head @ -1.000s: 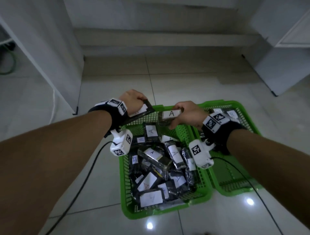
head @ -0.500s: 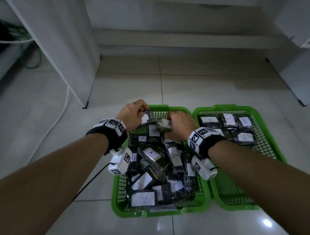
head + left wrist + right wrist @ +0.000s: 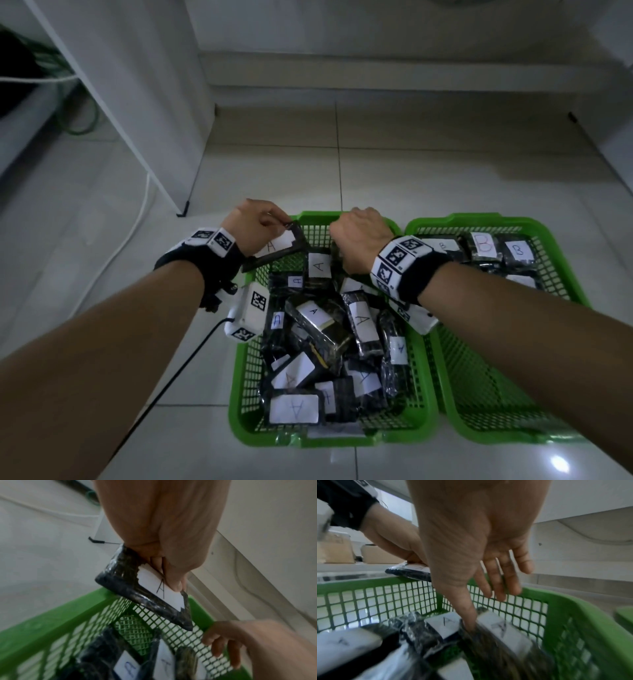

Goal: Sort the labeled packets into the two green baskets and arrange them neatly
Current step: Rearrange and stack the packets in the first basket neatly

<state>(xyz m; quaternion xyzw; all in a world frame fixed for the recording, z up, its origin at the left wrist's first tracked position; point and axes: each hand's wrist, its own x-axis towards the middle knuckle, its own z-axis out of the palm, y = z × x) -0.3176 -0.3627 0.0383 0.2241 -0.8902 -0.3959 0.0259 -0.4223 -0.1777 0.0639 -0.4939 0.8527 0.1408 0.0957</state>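
My left hand [image 3: 270, 221] pinches a black packet labelled A [image 3: 279, 247] above the far left corner of the left green basket [image 3: 241, 363]; the left wrist view shows its fingers [image 3: 173, 580] on the white label of that packet [image 3: 130, 588]. My right hand [image 3: 359, 234] is over the basket's far end with its fingers [image 3: 503, 578] spread and straight. Its thumb touches a loose A packet [image 3: 506, 631] lying inside. A jumbled pile of A packets [image 3: 325, 325] fills this basket. The right green basket [image 3: 493, 219] holds B packets [image 3: 486, 245] at its far end.
Both baskets stand side by side on a pale tiled floor [image 3: 428, 178]. A white panel [image 3: 137, 102] rises at the left with a white cable [image 3: 135, 222] beside it. A black cable [image 3: 178, 370] trails from my left wrist. A low step [image 3: 376, 75] runs along the back wall.
My right hand has let go of its A packet at the far end of the left basket and its fingers have straightened. The left hand still holds its packet.
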